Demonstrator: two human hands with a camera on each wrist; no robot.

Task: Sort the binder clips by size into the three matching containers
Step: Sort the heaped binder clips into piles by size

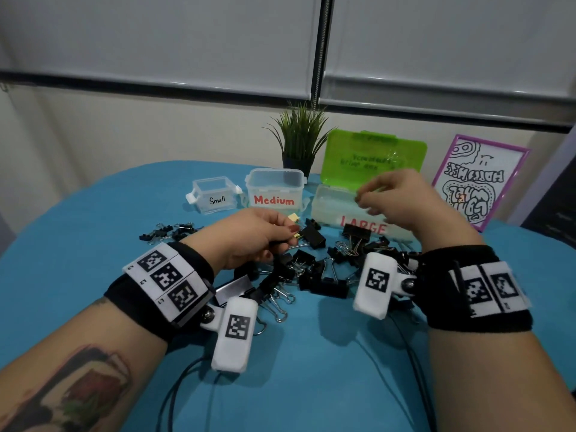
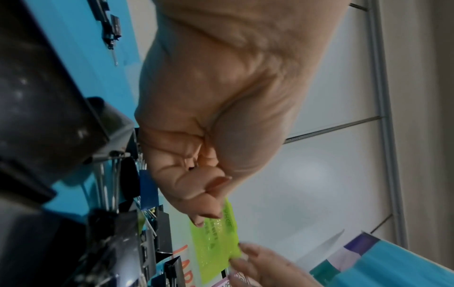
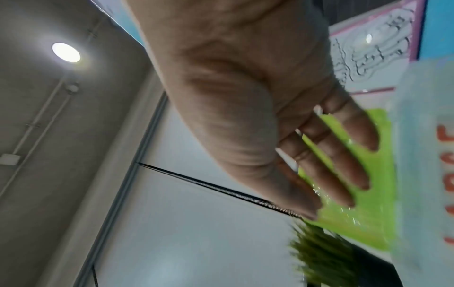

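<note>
Our left hand (image 1: 258,238) sits at the middle of the head view, just above the pile of binder clips (image 1: 314,266) spread across the blue table (image 1: 296,369). Its fingers are curled in and the thumb presses against them; a small dark clip seems to be pinched there, though the left wrist view shows only folded fingers (image 2: 196,186) and we cannot tell for sure what they hold. A gold clip (image 1: 293,217) lies just beyond the knuckles.

Our right hand (image 1: 396,201) hovers to the right of centre, over the open container marked LARGE (image 1: 330,207), whose green lid (image 1: 374,157) stands up behind it. In the right wrist view the fingers (image 3: 343,167) are straight and slightly spread, holding nothing that we can see.

Left of the large box stand the container marked Medium (image 1: 274,190) and, further left, the one marked Small (image 1: 213,194); both look open. A few smaller black clips (image 1: 168,232) lie apart at the left edge of the pile.

In the upper middle a potted plant (image 1: 299,135) stands behind the containers, and a framed drawing (image 1: 473,182) leans at the right.
</note>
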